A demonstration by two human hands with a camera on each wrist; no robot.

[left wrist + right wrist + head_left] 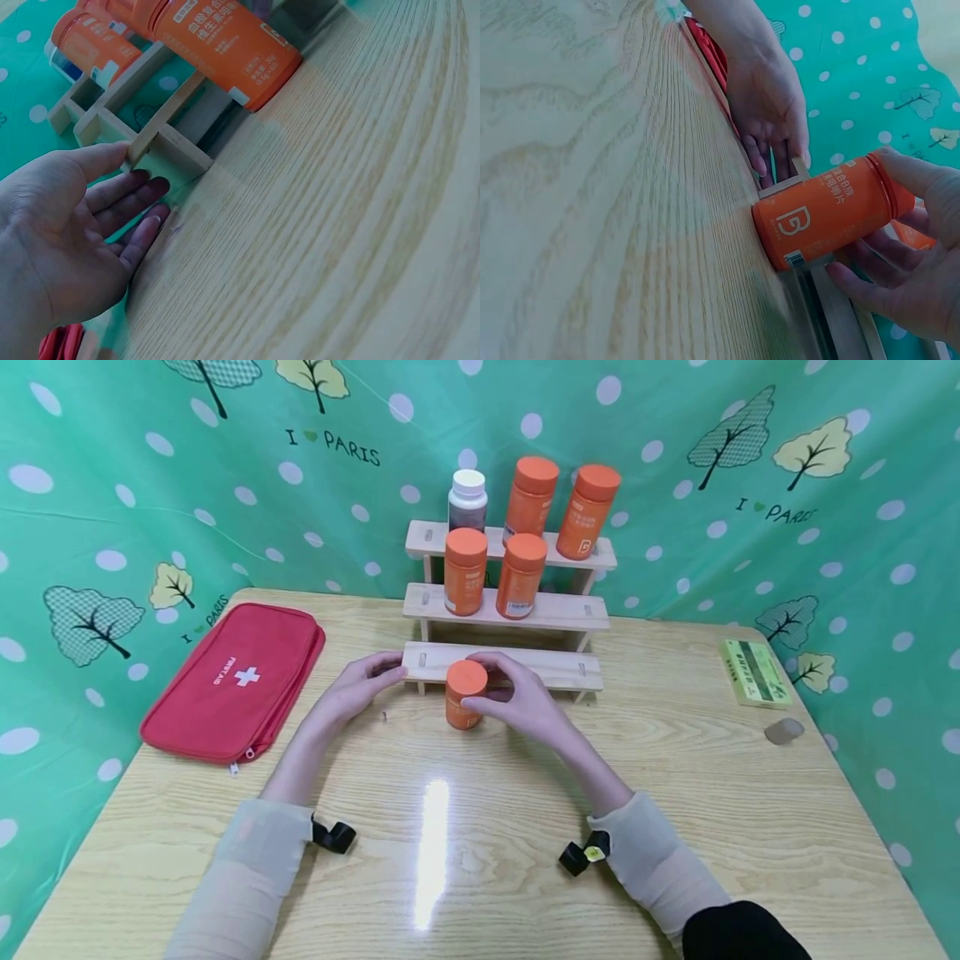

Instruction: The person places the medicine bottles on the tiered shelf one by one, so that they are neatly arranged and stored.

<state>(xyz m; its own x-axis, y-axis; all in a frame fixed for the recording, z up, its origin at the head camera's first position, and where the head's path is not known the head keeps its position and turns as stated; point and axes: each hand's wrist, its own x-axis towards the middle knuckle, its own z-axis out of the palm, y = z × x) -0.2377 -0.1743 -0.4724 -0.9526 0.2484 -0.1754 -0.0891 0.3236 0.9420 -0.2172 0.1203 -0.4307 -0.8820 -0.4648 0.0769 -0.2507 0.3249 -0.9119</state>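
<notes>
My right hand (517, 693) grips an orange supplement bottle (463, 714) with thumb and fingers around its upper part, just in front of the lowest shelf. The bottle (817, 214) is upright; whether its base touches the table cannot be told. My left hand (360, 685) is at the left end of the small wooden tiered rack (525, 672). In the left wrist view, the left thumb touches the shelf's end (142, 150), and the other fingers hang loosely beside it. Two orange bottles (465, 581) stand on the middle tier. The top tier bears two more and a white-capped bottle (468, 497).
A red first-aid pouch (232, 685) lies to the left on the wooden table (360, 877). At the far right are a green-and-yellow box (753, 672) and a small greyish cylinder (783, 731). A green patterned cloth (337, 527) hangs behind the rack and along the sides.
</notes>
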